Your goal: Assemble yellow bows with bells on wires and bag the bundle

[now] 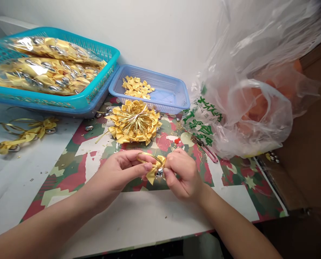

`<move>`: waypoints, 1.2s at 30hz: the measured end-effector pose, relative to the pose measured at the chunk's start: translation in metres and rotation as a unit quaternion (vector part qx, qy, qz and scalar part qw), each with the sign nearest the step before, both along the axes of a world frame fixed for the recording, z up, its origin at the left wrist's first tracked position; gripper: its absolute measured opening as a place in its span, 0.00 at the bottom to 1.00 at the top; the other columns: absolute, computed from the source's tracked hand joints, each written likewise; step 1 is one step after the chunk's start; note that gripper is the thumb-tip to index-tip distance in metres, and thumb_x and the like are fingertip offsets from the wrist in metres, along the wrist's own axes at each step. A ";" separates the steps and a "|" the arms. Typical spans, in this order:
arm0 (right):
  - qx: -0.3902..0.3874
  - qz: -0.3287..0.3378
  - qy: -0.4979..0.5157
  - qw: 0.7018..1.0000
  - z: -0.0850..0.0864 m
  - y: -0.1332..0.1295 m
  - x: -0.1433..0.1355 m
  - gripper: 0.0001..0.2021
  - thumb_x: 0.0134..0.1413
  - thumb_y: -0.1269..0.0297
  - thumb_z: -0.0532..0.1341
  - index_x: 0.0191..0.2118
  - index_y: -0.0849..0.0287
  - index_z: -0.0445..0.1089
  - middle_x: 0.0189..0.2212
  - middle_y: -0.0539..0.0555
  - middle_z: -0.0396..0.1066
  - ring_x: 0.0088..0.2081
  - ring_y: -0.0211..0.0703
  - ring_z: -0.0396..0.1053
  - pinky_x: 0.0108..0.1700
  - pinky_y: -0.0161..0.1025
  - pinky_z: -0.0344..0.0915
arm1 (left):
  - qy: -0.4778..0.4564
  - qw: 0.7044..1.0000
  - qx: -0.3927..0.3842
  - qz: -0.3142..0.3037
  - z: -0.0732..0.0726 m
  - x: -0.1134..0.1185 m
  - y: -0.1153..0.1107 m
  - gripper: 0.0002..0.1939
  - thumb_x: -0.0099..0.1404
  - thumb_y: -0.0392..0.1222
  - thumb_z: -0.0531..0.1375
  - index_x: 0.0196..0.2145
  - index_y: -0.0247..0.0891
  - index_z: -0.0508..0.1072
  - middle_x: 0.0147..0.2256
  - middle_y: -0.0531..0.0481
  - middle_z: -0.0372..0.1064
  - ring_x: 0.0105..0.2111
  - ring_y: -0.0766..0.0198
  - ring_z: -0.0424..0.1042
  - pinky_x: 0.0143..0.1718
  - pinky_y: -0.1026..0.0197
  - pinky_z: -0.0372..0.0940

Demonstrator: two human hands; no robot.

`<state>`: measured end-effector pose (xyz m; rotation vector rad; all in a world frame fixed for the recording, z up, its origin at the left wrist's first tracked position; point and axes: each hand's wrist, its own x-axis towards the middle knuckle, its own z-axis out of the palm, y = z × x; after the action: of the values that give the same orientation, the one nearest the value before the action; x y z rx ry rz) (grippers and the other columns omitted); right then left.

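A yellow ribbon bow (pixel 151 176) with a silver bell (pixel 159 172) and a looped gold cord (pixel 150 154) is held between my two hands, just above the table's front part. My left hand (pixel 122 167) pinches the bow and cord from the left, thumb on top. From the right, my right hand (pixel 183 174) is closed with its fingertips at the bow's edge, beside the bell; what lies inside its fingers is hidden. Beyond my hands lies a round bundle of yellow bows (pixel 134 124) with gold cords gathered at its middle.
Behind stand a turquoise basket (pixel 103 72) with bagged bows and bells, and a blue basket (pixel 173 84) with loose bows. Crumpled plastic bags (pixel 238 108) fill the right side, near pink-handled snips (pixel 210 154). More bows (pixel 27 136) lie at left. Loose silver bells (pixel 89 128) sit near the bundle.
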<state>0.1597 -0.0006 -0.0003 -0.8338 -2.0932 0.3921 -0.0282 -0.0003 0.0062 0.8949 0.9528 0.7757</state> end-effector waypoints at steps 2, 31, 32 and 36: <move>-0.002 -0.003 -0.004 1.000 -0.001 0.000 -0.001 0.11 0.54 0.72 0.49 0.23 0.56 0.51 0.17 0.45 0.53 0.21 0.34 0.52 0.30 0.38 0.51 | -0.003 1.000 -0.001 -0.006 0.000 0.000 0.000 0.09 0.53 0.46 0.70 0.29 0.40 0.80 0.26 0.52 0.72 0.25 0.67 0.69 0.26 0.68 0.65; -0.201 0.018 0.223 0.954 0.001 0.005 0.013 0.14 0.57 0.59 0.60 0.28 0.54 0.53 0.33 0.50 0.70 0.35 0.42 0.67 0.40 0.42 0.63 | 0.207 0.960 0.190 0.016 -0.004 0.000 0.003 0.13 0.57 0.49 0.66 0.33 0.37 0.75 0.30 0.49 0.75 0.26 0.63 0.73 0.25 0.64 0.69; -0.205 0.028 0.253 0.945 0.001 0.008 0.016 0.14 0.59 0.55 0.57 0.28 0.54 0.55 0.33 0.51 0.70 0.36 0.43 0.68 0.42 0.44 0.64 | 0.220 0.954 0.202 0.026 -0.004 0.000 0.004 0.12 0.57 0.49 0.66 0.33 0.37 0.75 0.29 0.49 0.75 0.26 0.63 0.72 0.26 0.64 0.68; -0.186 -0.049 0.186 0.964 0.005 0.017 0.026 0.16 0.64 0.51 0.48 0.37 0.54 0.68 0.40 0.55 0.74 0.46 0.49 0.70 0.51 0.51 0.63 | 0.192 0.953 0.230 0.036 0.002 -0.002 0.007 0.10 0.60 0.48 0.62 0.31 0.38 0.75 0.29 0.50 0.72 0.24 0.67 0.69 0.23 0.66 0.66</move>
<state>0.1858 0.0169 0.0050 -0.9887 -1.6450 0.8370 -0.0302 0.0063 0.0077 1.4625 1.1711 0.9243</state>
